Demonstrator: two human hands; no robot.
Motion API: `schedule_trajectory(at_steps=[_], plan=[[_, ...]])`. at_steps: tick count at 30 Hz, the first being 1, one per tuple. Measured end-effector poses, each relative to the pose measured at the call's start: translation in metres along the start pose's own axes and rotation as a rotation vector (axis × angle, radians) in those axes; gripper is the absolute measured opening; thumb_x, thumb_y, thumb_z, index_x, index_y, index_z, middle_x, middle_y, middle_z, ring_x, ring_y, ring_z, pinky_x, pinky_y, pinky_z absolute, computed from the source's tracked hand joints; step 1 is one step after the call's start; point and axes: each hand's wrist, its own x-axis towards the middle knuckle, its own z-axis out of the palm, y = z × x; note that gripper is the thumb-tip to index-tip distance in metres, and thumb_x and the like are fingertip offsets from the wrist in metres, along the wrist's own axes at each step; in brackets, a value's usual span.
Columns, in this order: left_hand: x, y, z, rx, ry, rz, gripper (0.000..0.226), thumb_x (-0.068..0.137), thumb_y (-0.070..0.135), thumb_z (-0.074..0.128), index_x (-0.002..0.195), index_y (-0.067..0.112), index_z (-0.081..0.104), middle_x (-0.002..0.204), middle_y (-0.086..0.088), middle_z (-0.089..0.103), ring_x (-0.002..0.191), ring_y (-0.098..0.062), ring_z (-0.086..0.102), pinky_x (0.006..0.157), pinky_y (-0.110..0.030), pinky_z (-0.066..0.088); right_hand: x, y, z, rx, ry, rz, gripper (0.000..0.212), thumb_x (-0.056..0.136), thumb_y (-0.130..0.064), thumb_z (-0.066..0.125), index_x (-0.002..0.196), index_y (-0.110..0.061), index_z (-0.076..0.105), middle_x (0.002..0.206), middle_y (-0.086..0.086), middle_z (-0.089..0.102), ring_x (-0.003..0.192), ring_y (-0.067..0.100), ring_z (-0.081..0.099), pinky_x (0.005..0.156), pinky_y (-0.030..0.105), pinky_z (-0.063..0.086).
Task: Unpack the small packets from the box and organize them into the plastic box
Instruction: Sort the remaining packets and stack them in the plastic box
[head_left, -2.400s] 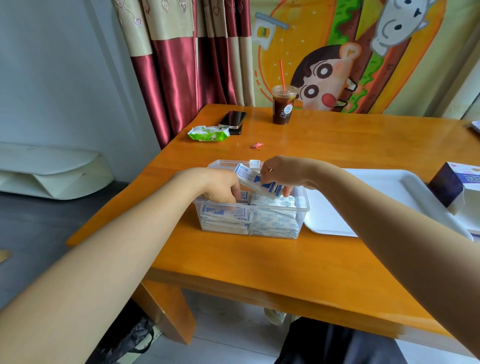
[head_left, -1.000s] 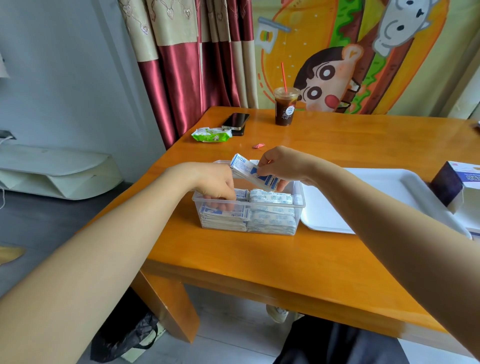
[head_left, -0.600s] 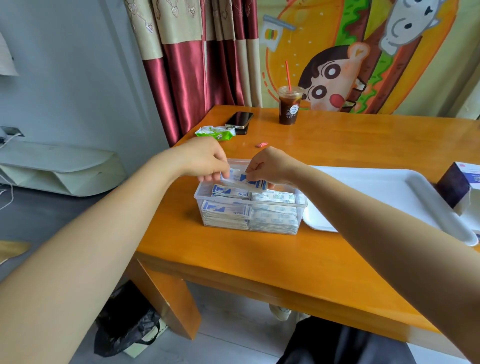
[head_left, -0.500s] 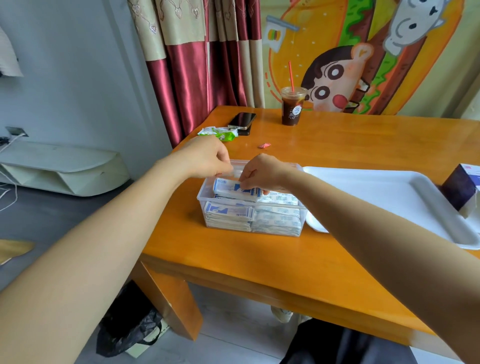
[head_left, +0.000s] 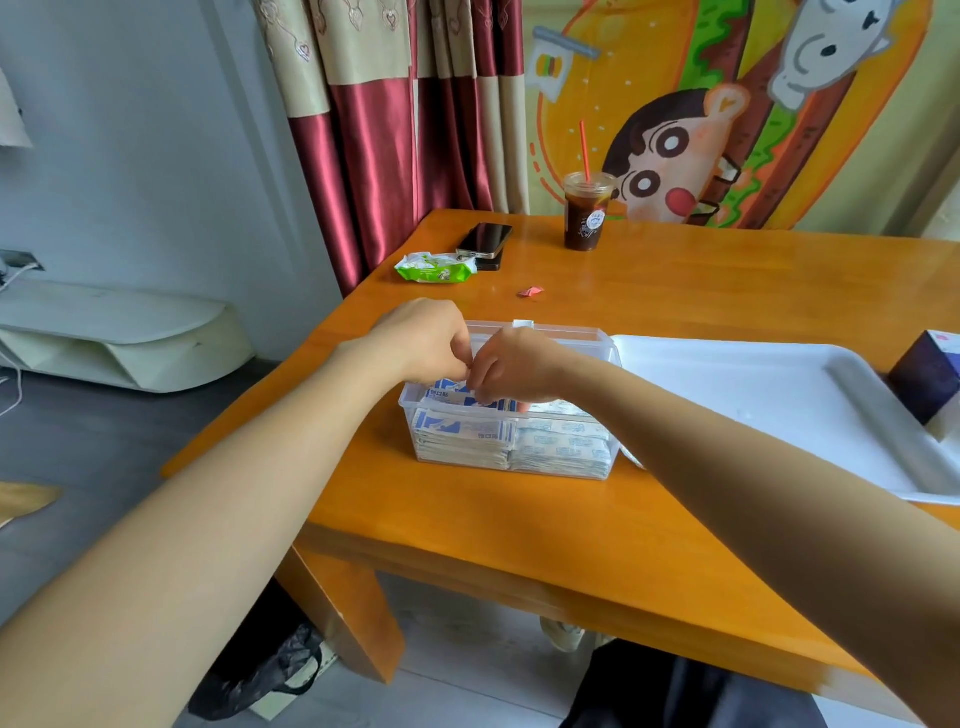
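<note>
Blue Chinese characters on top packet (head_left: 445, 397) in plastic box (head_left: 609, 345), cup (head_left: 584, 221) label too small to read

Grey wall (head_left: 130, 130), red-beige curtain (head_left: 395, 130), cartoon mural (head_left: 727, 104)

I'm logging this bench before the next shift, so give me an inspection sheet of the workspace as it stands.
Surface: orange wooden table, glossy; white tray at right.
Job's things: clear plastic box holding stacked small packets; dark carton by the tray's right rim.
Clutter: iced drink cup, phone, green wrapper, red scrap, all beyond the box.
Hands: right hand pinches the top packet in the box; left hand curled beside it, grip unclear.
Cables: one cable by the wall socket, far left, off the table.
Surroundings: red curtain, cartoon mural, white shelf, black bag under the table.
</note>
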Motion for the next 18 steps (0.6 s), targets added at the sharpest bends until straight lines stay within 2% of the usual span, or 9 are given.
schedule_trajectory(at_steps=[3,5,7,9,11,13,14,16,18], plan=[[0.002,-0.005,0.001,-0.113,0.147,-0.038,0.006,0.083,0.025,0.069,0.079,0.027,0.073,0.080,0.012,0.065,0.083,-0.014,0.062,0.074,-0.031,0.052,-0.002,0.010,-0.014,0.158,0.152,-0.011,0.018,0.089,-0.009,0.058,0.091,-0.010,0.075,0.088,0.005,0.074,0.068,0.019,0.071,0.051,0.022,0.056],[0.003,-0.009,0.003,-0.229,0.259,-0.111,0.007,0.083,0.025,0.068,0.077,0.027,0.067,0.083,0.010,0.062,0.089,-0.017,0.062,0.081,-0.034,0.052,-0.006,0.021,-0.027,0.202,0.294,0.003,0.016,0.091,-0.014,0.058,0.088,-0.012,0.073,0.083,0.006,0.074,0.068,0.018,0.071,0.046,0.013,0.050],[0.005,-0.016,0.007,-0.348,0.285,-0.219,0.008,0.084,0.028,0.069,0.080,0.024,0.063,0.087,0.004,0.062,0.087,-0.020,0.061,0.081,-0.036,0.053,-0.010,0.036,-0.038,0.218,0.426,0.070,0.014,0.092,-0.018,0.058,0.088,-0.014,0.070,0.085,0.004,0.073,0.072,0.016,0.069,0.054,0.014,0.052],[0.004,-0.025,0.012,-0.478,0.162,-0.332,0.026,0.083,0.040,0.070,0.092,0.017,0.063,0.082,-0.004,0.063,0.071,-0.021,0.057,0.066,-0.031,0.050,-0.014,0.057,-0.044,0.217,0.508,0.217,0.012,0.090,-0.020,0.058,0.096,-0.014,0.067,0.096,0.004,0.068,0.082,0.019,0.064,0.069,0.028,0.055],[0.000,-0.030,0.017,-0.642,-0.016,-0.430,0.050,0.080,0.054,0.068,0.104,0.010,0.060,0.089,-0.008,0.066,0.075,-0.021,0.059,0.064,-0.032,0.049,-0.019,0.075,-0.044,0.226,0.483,0.417,0.029,0.089,-0.027,0.060,0.112,-0.009,0.059,0.104,0.008,0.061,0.086,0.022,0.056,0.063,0.030,0.047],[-0.002,-0.031,0.020,-0.720,-0.071,-0.466,0.050,0.083,0.056,0.063,0.107,0.013,0.052,0.098,-0.004,0.061,0.089,-0.022,0.057,0.068,-0.031,0.049,-0.025,0.082,-0.040,0.297,0.397,0.584,0.047,0.089,-0.035,0.059,0.121,-0.002,0.049,0.095,0.013,0.056,0.072,0.023,0.050,0.050,0.027,0.037],[-0.003,-0.031,0.022,-0.754,-0.067,-0.469,0.045,0.087,0.052,0.061,0.111,0.016,0.050,0.097,-0.002,0.058,0.091,-0.021,0.054,0.068,-0.029,0.047,-0.028,0.083,-0.037,0.361,0.355,0.623,0.045,0.091,-0.035,0.057,0.117,-0.001,0.048,0.084,0.014,0.053,0.063,0.020,0.044,0.047,0.025,0.033],[-0.004,-0.028,0.023,-0.861,-0.077,-0.471,0.036,0.091,0.042,0.060,0.116,0.017,0.052,0.093,0.001,0.059,0.089,-0.017,0.055,0.068,-0.027,0.044,-0.030,0.082,-0.033,0.517,0.304,0.660,0.030,0.096,-0.031,0.052,0.098,-0.001,0.050,0.067,0.009,0.041,0.054,0.015,0.033,0.046,0.023,0.027],[-0.007,-0.029,0.023,-0.932,-0.123,-0.465,0.026,0.091,0.033,0.063,0.110,0.016,0.056,0.088,0.003,0.063,0.083,-0.012,0.056,0.070,-0.027,0.042,-0.033,0.081,-0.031,0.597,0.305,0.665,0.027,0.098,-0.026,0.050,0.086,-0.002,0.050,0.063,0.006,0.034,0.053,0.014,0.028,0.047,0.024,0.025]])
